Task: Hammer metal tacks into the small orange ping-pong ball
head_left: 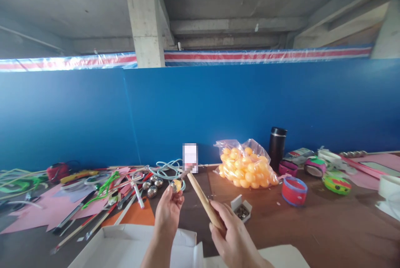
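Note:
My right hand (229, 232) is wrapped round the wooden handle of a hammer (203, 199), which slants up and to the left. The hammer's dark head lies close to the fingertips of my left hand (168, 207). Those fingers pinch a small orange ball (178, 184) with a shiny silvery patch on its left side; I cannot make out what the patch is. Just left of that hand sits a cluster of shiny metal balls (152, 192). Right of the hammer, a small open white box (246, 214) holds little metal pieces.
A clear bag of orange balls (245, 170) stands near the blue partition (200, 105), beside a black flask (277, 147). Rolls of tape, including a red one (294, 192), lie to the right. Pens, cords and pink paper (29, 214) cover the left. A white box lid (125, 243) lies in front.

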A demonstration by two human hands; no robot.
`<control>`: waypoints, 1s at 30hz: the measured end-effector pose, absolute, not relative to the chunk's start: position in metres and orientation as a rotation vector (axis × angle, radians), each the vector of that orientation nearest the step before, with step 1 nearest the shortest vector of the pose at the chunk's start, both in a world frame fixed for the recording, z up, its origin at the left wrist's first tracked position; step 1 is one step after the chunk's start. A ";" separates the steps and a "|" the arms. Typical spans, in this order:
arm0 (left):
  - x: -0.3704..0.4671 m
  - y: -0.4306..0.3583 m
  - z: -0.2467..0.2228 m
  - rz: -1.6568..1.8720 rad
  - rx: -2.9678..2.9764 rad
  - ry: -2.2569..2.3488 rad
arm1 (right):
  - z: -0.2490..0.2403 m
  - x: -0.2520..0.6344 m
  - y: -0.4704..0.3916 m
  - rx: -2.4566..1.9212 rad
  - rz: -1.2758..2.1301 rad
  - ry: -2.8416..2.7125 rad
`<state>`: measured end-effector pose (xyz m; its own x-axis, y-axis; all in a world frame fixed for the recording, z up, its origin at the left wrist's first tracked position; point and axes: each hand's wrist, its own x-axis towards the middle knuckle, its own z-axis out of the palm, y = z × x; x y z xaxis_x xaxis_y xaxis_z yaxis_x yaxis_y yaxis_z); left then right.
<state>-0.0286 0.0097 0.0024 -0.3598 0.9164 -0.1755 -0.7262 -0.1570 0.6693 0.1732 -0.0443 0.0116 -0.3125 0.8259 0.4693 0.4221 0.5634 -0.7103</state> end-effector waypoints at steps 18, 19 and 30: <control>-0.027 0.012 0.002 1.898 0.449 0.885 | 0.009 0.171 -0.047 -0.998 0.628 -2.048; -0.026 0.012 0.002 1.903 0.441 0.901 | 0.010 0.171 -0.047 -0.994 0.626 -2.037; -0.028 0.014 -0.003 1.942 0.506 0.970 | 0.008 0.171 -0.046 -1.024 0.623 -2.031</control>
<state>-0.0283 0.0143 -0.0029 -0.5283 0.8487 -0.0253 -0.5302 -0.3065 0.7905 0.1708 -0.0459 0.0081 -0.3861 0.8255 0.4116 0.4526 0.5583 -0.6953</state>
